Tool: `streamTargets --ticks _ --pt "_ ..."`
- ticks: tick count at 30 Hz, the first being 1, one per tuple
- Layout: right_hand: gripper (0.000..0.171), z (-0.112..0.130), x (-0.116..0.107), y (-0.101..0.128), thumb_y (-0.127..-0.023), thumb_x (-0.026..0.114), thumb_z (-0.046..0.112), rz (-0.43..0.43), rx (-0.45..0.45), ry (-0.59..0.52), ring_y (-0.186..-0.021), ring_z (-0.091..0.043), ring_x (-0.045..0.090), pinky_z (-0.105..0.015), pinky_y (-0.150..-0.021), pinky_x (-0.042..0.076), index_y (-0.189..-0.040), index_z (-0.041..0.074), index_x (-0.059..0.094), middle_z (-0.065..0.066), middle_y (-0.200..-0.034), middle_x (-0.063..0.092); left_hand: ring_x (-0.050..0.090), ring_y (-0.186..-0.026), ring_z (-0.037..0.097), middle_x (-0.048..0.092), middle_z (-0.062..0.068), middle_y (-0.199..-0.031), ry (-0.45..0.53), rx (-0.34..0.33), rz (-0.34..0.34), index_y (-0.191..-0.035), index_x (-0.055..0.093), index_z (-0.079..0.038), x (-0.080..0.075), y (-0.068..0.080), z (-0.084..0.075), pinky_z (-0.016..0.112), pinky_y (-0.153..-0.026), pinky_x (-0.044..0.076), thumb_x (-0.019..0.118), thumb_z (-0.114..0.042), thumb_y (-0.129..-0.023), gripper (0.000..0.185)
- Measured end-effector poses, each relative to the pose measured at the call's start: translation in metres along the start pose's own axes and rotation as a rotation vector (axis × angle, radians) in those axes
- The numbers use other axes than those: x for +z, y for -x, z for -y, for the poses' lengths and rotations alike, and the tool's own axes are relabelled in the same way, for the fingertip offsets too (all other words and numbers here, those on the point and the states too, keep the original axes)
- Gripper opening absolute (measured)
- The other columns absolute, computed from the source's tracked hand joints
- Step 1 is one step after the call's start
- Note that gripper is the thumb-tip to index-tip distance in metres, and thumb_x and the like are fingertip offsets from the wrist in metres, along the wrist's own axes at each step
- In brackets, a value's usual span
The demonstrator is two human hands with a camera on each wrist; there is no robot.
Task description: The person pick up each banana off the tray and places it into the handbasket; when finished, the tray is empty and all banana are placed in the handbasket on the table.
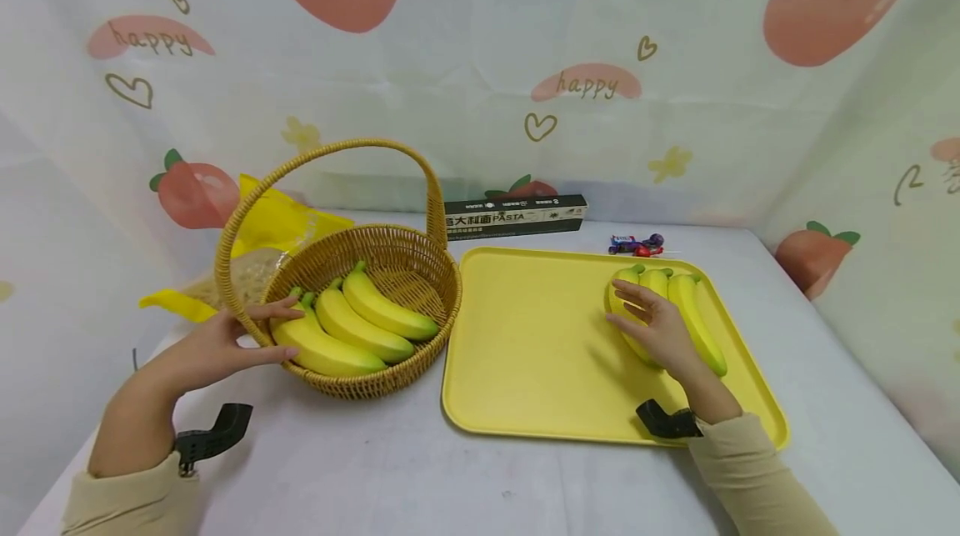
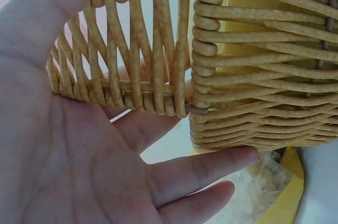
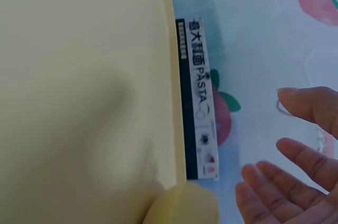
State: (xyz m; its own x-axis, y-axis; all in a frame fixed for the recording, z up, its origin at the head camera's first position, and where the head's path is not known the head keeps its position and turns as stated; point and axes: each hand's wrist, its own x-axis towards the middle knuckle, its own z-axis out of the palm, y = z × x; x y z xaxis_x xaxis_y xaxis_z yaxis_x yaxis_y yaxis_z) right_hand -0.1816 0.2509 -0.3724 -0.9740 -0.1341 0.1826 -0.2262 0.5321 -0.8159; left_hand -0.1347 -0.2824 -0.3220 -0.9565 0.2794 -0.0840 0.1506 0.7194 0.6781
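- As the bananas lie, the work looks about half done whichever way it runs; three bananas (image 1: 360,329) are in the basket, and three more bananas (image 1: 697,319) are on the tray; the pictures do not tell which group counts as finished.
- The wicker basket (image 1: 405,257) stands on the table (image 1: 450,478) at the tray's nine o'clock; its bananas lie side by side across the near half, stems towards eleven; bare weave shows inside at one o'clock.
- The yellow tray (image 1: 532,336) carries its bananas near its three o'clock edge, stems towards twelve; the rest of its floor is bare.
- The left hand (image 1: 225,344) is at the basket's nine o'clock, thumb and fingers spread either side of the handle (image 1: 367,142), fingers fairly straight.
- The right hand (image 1: 663,336) is over the tray's bananas, fingers parted and pinching nothing; whether it touches one I cannot tell.
- A partly clear bag (image 1: 300,223) with pale contents lies at the basket's ten o'clock; a pasta box (image 1: 517,219), its contents hidden, sits at the tray's eleven; wrapped sweets (image 1: 636,246) lie at twelve.
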Motion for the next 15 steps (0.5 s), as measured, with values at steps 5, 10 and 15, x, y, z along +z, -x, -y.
streamTargets --ticks 5,10,15 --pt "0.054 -0.0059 -0.0039 -0.0006 -0.087 0.064 0.009 0.011 0.034 0.041 -0.130 -0.039 0.038 -0.042 -0.103 0.034 -0.134 -0.007 0.043 -0.024 -0.142 0.040 0.040 -0.124 0.044 0.034 0.014 -0.149 -0.014 -0.014 0.010 -0.132 0.053 -0.015 0.0000 -0.0011 0.0028 0.063 -0.090 0.037 0.068 -0.033 -0.084 0.053" --pt "0.055 -0.0075 -0.0044 -0.0030 -0.087 0.064 0.009 0.034 0.047 0.063 -0.133 -0.041 0.033 -0.048 -0.106 0.031 -0.135 -0.006 0.042 -0.026 -0.145 0.034 0.040 -0.123 0.045 0.034 0.015 -0.149 -0.027 -0.017 0.015 -0.132 0.054 -0.015 -0.0010 -0.0022 0.0053 0.063 -0.089 0.037 0.068 -0.032 -0.084 0.053" --pt "0.055 -0.0072 -0.0046 -0.0035 -0.087 0.065 0.009 0.054 0.080 0.061 -0.135 -0.042 0.029 -0.050 -0.108 0.027 -0.134 -0.007 0.042 -0.027 -0.146 0.031 0.039 -0.124 0.045 0.034 0.015 -0.149 -0.034 -0.012 0.017 -0.131 0.054 -0.014 -0.0006 -0.0036 0.0061 0.063 -0.089 0.036 0.068 -0.032 -0.084 0.053"
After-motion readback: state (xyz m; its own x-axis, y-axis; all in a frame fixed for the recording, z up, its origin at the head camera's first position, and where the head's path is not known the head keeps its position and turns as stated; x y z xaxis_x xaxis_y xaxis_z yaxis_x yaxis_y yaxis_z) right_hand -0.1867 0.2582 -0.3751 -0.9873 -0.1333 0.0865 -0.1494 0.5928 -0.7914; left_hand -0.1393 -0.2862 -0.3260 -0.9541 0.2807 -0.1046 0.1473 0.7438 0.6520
